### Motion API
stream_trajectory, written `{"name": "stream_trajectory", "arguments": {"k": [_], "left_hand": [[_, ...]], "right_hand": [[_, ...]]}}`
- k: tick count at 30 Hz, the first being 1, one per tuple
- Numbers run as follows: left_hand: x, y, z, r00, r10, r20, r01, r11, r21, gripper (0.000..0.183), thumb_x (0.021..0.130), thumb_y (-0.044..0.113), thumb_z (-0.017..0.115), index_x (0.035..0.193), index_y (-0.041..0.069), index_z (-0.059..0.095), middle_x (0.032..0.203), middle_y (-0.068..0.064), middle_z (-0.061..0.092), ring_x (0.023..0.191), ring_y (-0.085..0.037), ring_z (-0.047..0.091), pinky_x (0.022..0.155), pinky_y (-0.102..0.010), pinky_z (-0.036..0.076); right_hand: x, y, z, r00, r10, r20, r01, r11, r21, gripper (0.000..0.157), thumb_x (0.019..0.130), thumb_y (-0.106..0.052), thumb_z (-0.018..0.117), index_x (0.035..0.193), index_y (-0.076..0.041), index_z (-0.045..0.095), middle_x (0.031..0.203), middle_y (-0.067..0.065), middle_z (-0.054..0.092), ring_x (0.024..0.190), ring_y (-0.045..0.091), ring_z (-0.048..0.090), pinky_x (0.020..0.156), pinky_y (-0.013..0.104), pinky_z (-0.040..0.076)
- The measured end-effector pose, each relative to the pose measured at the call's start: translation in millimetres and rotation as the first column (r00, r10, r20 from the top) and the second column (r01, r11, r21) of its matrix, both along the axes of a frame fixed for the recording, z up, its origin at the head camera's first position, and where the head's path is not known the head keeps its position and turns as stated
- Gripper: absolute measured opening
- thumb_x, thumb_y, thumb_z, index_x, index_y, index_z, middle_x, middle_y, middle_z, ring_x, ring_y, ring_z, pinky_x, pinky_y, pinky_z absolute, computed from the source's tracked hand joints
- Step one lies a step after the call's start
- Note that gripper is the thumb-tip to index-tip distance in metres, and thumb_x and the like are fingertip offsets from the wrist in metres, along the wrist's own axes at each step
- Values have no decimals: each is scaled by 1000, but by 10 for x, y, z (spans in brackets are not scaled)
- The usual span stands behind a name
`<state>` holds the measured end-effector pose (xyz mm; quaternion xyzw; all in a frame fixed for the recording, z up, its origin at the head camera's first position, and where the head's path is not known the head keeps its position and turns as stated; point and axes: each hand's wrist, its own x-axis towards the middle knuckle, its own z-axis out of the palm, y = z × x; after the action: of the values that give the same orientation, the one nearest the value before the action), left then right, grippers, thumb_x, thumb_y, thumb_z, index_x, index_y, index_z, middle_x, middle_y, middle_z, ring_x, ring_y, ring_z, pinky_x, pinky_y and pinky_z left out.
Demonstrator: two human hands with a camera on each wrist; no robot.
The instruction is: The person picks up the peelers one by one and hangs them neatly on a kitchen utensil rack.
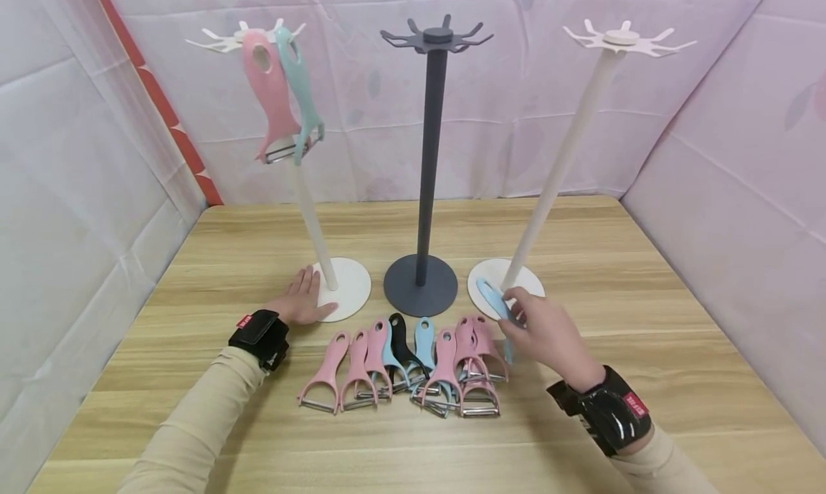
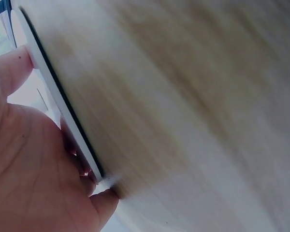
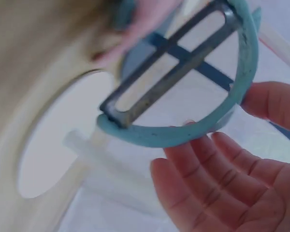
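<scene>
My right hand (image 1: 545, 330) pinches a light blue peeler (image 1: 492, 297) between thumb and fingers, in front of the right white stand. In the right wrist view that peeler's (image 3: 171, 137) curved frame and metal blade face the camera. My left hand (image 1: 298, 300) rests with extended fingers on the round base (image 1: 351, 287) of the left white stand; the left wrist view shows it at the base's rim (image 2: 63, 99). From that stand's top hang a pink peeler (image 1: 269, 85) and a mint green peeler (image 1: 299, 85). Pink, blue and black peelers lie between the hands, including a black one (image 1: 400, 342).
A dark grey stand (image 1: 432, 157) rises in the middle, its hooked top bare of peelers. The right white stand (image 1: 568, 146) leans outward in the head view and also carries no peelers. Pale fabric (image 1: 361, 107) hangs behind the wooden table (image 1: 652, 286).
</scene>
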<state>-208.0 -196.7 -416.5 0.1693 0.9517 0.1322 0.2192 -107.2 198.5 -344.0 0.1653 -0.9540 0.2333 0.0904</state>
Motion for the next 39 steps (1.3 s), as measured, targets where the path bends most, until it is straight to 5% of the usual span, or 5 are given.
{"name": "stream_trajectory", "arguments": {"k": [6, 13, 18, 27, 39], "left_hand": [[-8, 8, 3, 1000, 10, 1, -10, 1000, 3, 93, 90, 54, 34, 136, -18, -3, 142, -35, -13, 132, -44, -12, 107, -52, 1], [-40, -4, -80, 1000, 9, -8, -9, 1000, -16, 93, 90, 56, 32, 137, -16, -3, 143, -33, -13, 132, -44, -11, 107, -51, 2], [-32, 4, -79, 1000, 15, -11, -15, 1000, -12, 93, 90, 55, 33, 137, -17, -3, 143, -34, -13, 132, -44, -11, 107, -52, 1], [8, 16, -14, 1000, 14, -3, -14, 1000, 10, 92, 91, 54, 35, 137, -17, -1, 143, -35, -11, 132, -44, -11, 107, -51, 3], [18, 21, 21, 1000, 16, -3, -16, 1000, 4, 87, 92, 47, 37, 136, -18, -2, 142, -35, -12, 131, -45, -11, 107, -52, 4]], "right_hand": [[-141, -261, 192, 989, 80, -121, -95, 987, -128, 26, 77, -3, 69, 101, 0, 60, 71, 4, 65, 65, 16, 63, 57, 34, 52], [-270, -637, 456, 961, 183, -206, -233, 940, -251, 28, 80, -4, 67, 107, 0, 61, 79, 7, 67, 74, 18, 64, 63, 33, 53], [-419, -921, 658, 933, 209, -293, -314, 871, -378, 26, 83, -4, 64, 109, 1, 62, 82, 8, 66, 76, 17, 64, 72, 28, 52], [-759, -1353, 943, 881, 199, -428, -417, 753, -509, 29, 84, -2, 61, 112, 6, 58, 84, 14, 65, 75, 18, 64, 69, 21, 52], [-1080, -1803, 1361, 915, 176, -363, -373, 711, -596, 20, 88, -4, 57, 104, 7, 52, 90, 15, 62, 83, 17, 62, 73, 21, 50]]}}
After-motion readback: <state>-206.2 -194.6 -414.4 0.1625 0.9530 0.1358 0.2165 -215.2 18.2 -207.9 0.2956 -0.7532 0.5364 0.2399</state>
